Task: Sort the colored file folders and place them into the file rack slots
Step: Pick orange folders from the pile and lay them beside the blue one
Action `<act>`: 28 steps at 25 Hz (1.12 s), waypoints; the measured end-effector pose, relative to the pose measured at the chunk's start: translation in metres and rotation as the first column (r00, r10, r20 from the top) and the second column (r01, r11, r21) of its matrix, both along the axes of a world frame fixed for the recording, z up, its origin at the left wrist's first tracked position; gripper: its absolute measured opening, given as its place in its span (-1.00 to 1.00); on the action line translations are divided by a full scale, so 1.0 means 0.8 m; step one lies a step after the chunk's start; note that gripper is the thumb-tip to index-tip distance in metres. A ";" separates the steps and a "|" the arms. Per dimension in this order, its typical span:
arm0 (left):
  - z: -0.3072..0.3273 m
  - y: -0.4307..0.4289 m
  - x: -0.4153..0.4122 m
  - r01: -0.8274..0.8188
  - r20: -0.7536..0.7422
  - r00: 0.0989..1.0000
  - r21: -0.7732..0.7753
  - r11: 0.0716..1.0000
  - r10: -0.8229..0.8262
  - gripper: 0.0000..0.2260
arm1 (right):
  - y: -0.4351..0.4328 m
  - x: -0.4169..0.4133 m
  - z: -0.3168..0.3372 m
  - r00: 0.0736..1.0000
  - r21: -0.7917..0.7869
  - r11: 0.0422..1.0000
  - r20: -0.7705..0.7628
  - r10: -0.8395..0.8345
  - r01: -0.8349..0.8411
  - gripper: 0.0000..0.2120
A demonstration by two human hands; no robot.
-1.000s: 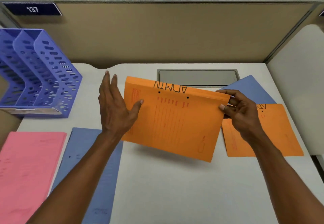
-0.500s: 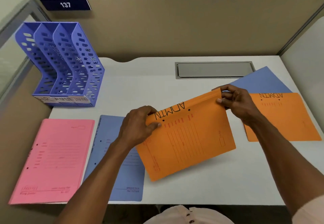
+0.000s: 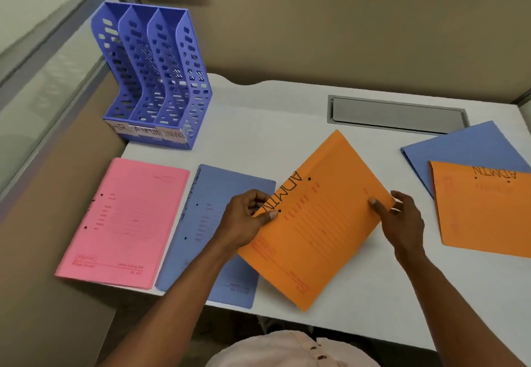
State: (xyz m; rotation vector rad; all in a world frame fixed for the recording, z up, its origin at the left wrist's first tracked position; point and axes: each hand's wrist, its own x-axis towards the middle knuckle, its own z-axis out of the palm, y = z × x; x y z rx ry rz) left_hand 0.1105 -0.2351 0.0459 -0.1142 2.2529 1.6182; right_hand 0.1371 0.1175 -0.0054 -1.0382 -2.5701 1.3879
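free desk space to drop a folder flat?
Bare: between file rack and cable hatch, and the near edge right of the held orange folder. Crowded: pink folder and blue folder left, stacked folders right.

— Where are the folders?
— An orange card folder marked ADMIN (image 3: 316,223) is tilted above the desk; pink (image 3: 123,223) and blue (image 3: 218,223) ones lie flat.
— The rack?
— The purple perforated plastic three-slot file rack (image 3: 155,79) stands upright, far left.
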 end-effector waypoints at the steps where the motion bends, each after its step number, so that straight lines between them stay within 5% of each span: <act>1: -0.009 -0.003 0.009 -0.035 0.036 0.999 0.051 0.998 0.033 -0.82 | -0.016 0.016 -0.013 0.997 -0.067 0.996 0.055 -0.054 0.058 -0.19; 4: -0.037 0.001 0.039 -0.127 0.154 0.982 0.137 0.982 0.105 -0.81 | -0.068 0.057 -0.041 0.967 -0.374 0.895 0.166 -0.196 0.245 -0.20; 6: -0.057 0.007 0.058 -0.220 0.240 0.955 0.177 0.959 0.175 -0.79 | -0.092 0.076 -0.053 0.956 -0.429 0.860 0.213 -0.202 0.277 -0.34; 12: -0.111 0.018 0.090 -0.191 0.119 0.971 -0.149 0.970 0.209 -0.47 | -0.087 0.090 -0.065 0.979 -0.319 0.936 0.182 -0.093 0.148 -0.39; 17: -0.130 0.040 0.094 0.004 0.111 0.993 -0.387 0.922 0.043 -0.51 | -0.079 0.075 -0.067 0.985 -0.258 0.959 0.156 -0.076 0.115 -0.36; 28: -0.152 0.046 0.098 0.183 0.159 0.980 -0.513 0.839 -0.116 -0.47 | -0.085 0.074 -0.078 0.972 -0.063 0.997 0.232 -0.036 0.052 -0.33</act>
